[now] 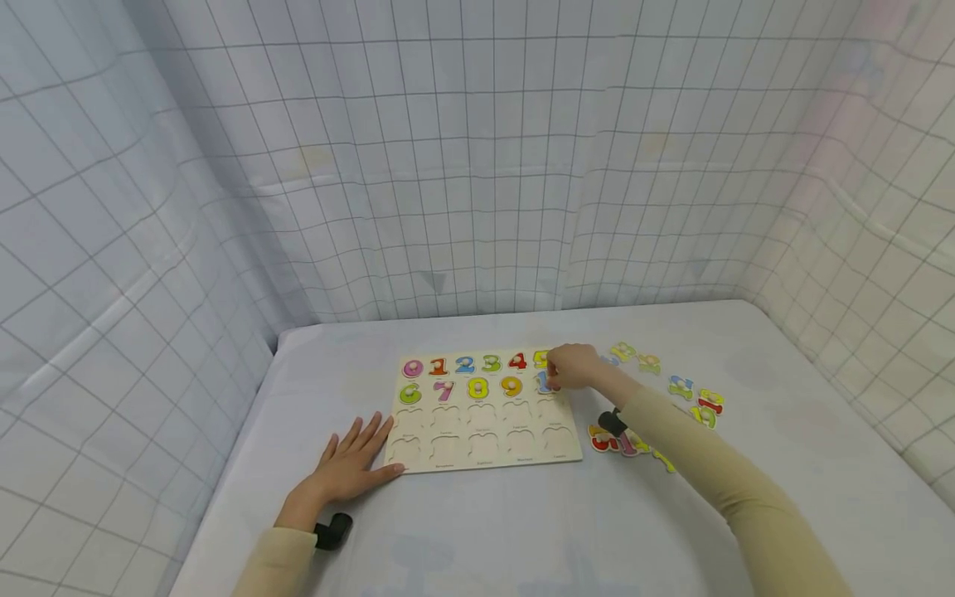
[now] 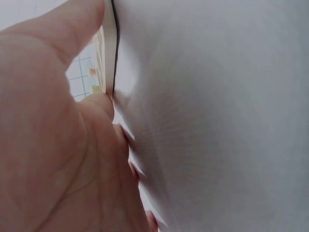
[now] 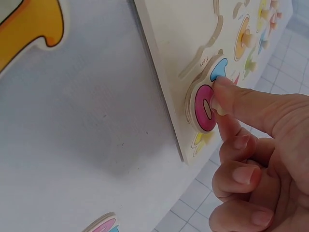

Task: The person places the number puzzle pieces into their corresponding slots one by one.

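Note:
A wooden number puzzle board [image 1: 464, 428] lies on the table, with pieces 0 to 9 set in its upper rows and bare recesses below. In the right wrist view, my right hand [image 1: 571, 366] pinches the knob of a puzzle piece numbered 10 [image 3: 199, 107], blue and pink, between thumb and finger. This piece is over its slot at the right end of the second row; whether it sits fully down I cannot tell. My left hand [image 1: 346, 466] rests with spread fingers at the board's left edge, its thumb touching the lower left corner.
Loose number pieces lie to the right of the board, including a red one [image 1: 711, 402], a blue one [image 1: 681, 386] and an orange one [image 1: 649, 363]. Several more lie partly under the right forearm. White gridded curtains [image 1: 477, 166] hang behind and beside the table.

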A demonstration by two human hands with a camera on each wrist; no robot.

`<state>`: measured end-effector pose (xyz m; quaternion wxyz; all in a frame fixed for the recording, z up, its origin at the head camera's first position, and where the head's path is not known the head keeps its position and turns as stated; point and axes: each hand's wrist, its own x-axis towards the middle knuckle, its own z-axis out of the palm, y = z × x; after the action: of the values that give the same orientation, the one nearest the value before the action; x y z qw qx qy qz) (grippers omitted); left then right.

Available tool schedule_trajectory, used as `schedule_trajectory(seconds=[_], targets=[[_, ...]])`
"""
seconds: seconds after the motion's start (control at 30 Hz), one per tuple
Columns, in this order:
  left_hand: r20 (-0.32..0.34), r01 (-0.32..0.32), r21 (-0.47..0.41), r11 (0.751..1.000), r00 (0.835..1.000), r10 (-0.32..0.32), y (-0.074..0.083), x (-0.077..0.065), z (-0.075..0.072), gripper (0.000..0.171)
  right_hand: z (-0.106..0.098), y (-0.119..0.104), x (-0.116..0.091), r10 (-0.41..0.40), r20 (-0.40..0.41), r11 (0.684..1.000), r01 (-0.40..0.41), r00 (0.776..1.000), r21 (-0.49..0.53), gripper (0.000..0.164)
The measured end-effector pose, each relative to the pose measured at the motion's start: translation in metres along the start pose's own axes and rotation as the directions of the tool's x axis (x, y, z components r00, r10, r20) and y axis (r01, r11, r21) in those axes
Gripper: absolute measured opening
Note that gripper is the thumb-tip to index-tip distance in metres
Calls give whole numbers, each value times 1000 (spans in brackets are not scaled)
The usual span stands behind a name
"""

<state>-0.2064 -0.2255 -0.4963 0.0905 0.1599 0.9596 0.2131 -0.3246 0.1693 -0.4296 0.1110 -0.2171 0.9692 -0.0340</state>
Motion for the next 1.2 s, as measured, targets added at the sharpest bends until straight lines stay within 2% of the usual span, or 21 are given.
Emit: schedule_trajectory(seconds=[0.2, 0.43, 0.6, 0.8, 0.9, 1.07, 1.13, 1.2], targets=[[-2, 6, 15, 1000, 1000, -6, 0, 1, 1, 91, 3, 1, 4, 4, 1, 1000, -4, 1000, -4, 18], [5, -21, -39, 999, 1000, 21, 5, 0, -4, 89, 5, 1, 5, 20, 15, 1000, -20, 1000, 11, 18], [6, -25, -11, 1000, 1000, 25, 2, 0, -3, 88, 6, 1, 7, 31, 18, 999, -32, 999, 24, 19], [12, -18, -25, 1000, 1000, 19, 7, 0, -7, 88, 11, 7, 9, 45, 24, 998, -46, 999, 53, 18], [10, -11, -15, 1000, 1000, 11, 8, 1, -8, 89, 15, 16, 6, 7, 7, 988, -8, 1000, 151, 16], [16, -3, 10, 1000, 1000, 2, 2, 3, -3, 91, 15, 42, -18, -45, -25, 917, 51, 999, 395, 19], [14, 2, 14, 1000, 1000, -2, -1, 4, 0, 92, 12, 54, -32, -27, -36, 900, 40, 999, 434, 19], [15, 11, 20, 1000, 1000, -11, -2, 3, 0, 92, 9, 68, -45, 8, -50, 904, 14, 999, 427, 20]])
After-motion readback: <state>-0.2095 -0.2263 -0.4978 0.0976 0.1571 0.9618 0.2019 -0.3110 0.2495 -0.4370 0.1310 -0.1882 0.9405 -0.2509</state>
